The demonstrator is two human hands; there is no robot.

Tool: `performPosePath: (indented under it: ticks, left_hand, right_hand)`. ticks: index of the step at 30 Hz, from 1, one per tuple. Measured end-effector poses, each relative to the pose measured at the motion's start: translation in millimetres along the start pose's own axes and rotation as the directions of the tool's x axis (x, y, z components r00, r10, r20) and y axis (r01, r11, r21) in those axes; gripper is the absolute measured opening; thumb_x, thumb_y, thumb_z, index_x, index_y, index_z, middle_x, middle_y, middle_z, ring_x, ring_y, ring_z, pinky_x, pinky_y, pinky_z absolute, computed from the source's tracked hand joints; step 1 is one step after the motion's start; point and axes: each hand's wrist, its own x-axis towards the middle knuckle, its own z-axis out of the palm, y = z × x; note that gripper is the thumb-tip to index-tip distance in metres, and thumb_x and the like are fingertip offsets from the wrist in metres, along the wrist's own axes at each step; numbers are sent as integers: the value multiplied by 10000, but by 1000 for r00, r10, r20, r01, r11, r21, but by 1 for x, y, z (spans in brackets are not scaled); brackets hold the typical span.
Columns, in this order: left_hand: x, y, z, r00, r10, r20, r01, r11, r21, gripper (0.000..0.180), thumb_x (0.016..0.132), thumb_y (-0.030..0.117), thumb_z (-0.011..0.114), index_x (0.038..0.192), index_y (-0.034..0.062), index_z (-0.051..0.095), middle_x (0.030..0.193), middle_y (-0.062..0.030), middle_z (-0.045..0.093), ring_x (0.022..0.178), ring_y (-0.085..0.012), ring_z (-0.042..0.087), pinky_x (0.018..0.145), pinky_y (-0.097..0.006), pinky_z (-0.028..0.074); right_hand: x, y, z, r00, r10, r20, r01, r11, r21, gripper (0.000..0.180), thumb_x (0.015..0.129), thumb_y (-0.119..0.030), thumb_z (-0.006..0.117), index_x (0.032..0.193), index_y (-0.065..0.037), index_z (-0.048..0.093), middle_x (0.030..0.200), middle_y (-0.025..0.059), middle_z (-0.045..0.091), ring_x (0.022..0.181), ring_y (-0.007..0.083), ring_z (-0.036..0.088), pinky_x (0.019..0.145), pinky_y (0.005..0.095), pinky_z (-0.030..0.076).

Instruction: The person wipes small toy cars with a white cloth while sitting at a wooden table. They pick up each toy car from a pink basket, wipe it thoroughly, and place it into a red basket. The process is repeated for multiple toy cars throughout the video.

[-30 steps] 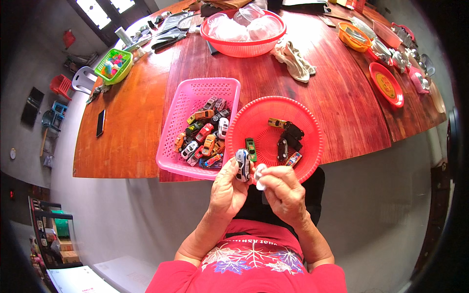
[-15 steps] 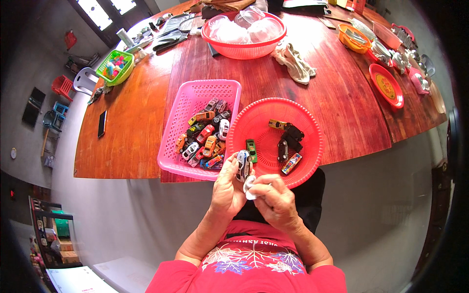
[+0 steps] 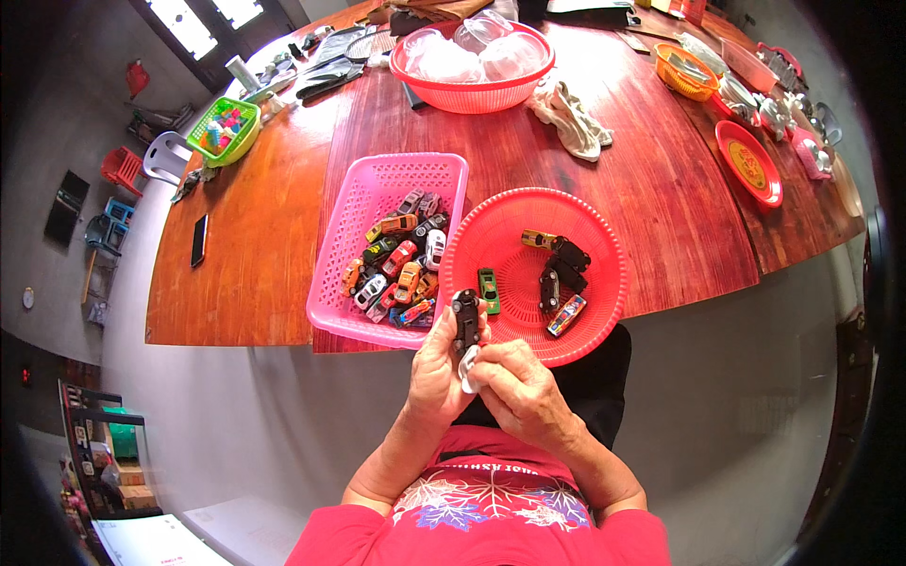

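Note:
My left hand [image 3: 436, 366] grips a toy car [image 3: 466, 321], its black underside turned up, at the table's front edge. My right hand [image 3: 521, 382] pinches a small white cloth [image 3: 468, 370] against the car's near end. On the left, a pink rectangular basket [image 3: 328, 236] holds a heap of several toy cars [image 3: 400, 269] in many colours. The round red basket [image 3: 599, 241] on the right contains a green car [image 3: 488, 291], a yellow one [image 3: 538, 239], dark cars [image 3: 566, 267] and a colourful striped car [image 3: 566, 315].
Farther back stand a red basket [image 3: 472, 97] of clear plastic containers and a crumpled beige cloth [image 3: 576, 127]. A phone [image 3: 198, 240] lies at left near a green basket [image 3: 247, 141]. An orange basket [image 3: 681, 87] and a red plate [image 3: 755, 170] sit at right.
The toy car in my left hand has been turned from its white-and-blue top to its black underside. My right hand with the cloth has shifted slightly left.

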Motion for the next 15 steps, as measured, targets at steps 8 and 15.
performPosePath:
  ticks: [8, 15]
  left_hand:
    - [-6, -12, 22, 999, -27, -40, 25, 998, -63, 338, 1004, 234, 371, 1233, 20, 495, 1178, -75, 570, 1084, -180, 532, 974, -338, 411]
    - [-2, -9, 0, 999, 17, 39, -18, 1000, 4, 332, 1003, 234, 374, 1198, 8, 517, 1117, -89, 599, 1052, -177, 562, 963, -321, 427]
  right_hand:
    - [31, 5, -7, 942, -77, -328, 17, 983, -184, 274, 678, 101, 656, 930, 1, 614, 975, 136, 603, 862, 280, 586, 756, 357, 480]
    - [16, 1, 17, 965, -64, -254, -20, 948, -317, 360, 651, 13, 632, 1008, 44, 598, 1016, 159, 571, 926, 330, 553, 794, 396, 485]
